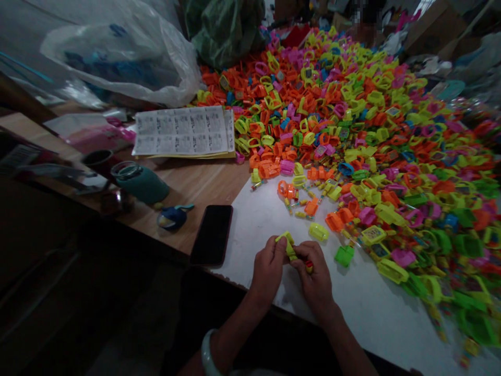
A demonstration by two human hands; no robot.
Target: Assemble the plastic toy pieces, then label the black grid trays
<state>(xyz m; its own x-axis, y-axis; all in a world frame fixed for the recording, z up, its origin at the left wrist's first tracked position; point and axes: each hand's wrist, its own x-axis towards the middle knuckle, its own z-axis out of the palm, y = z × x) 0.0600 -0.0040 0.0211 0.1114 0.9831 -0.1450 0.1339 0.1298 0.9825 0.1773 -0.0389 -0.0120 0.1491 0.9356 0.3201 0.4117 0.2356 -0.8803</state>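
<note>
Near the front edge of the white work surface (250, 219), my left hand (269, 266) grips a small yellow-green plastic piece (288, 246) between thumb and fingers. My right hand (315, 274) pinches the other end of that piece and also has a small red and yellow item (309, 266) in its fingers. Just beyond my hands lie a loose yellow piece (318, 232) and a green piece (344, 255). A large heap of bright plastic pieces (313, 115) spreads behind and to the right.
A black phone (212, 235) lies left of my hands. Farther left are a blue item (172, 218), a teal jar (143, 183) and a dark cup (100, 161). Printed sheets (182, 131) lie behind them, near a clear plastic bag (164, 57) and a green bag (223, 31).
</note>
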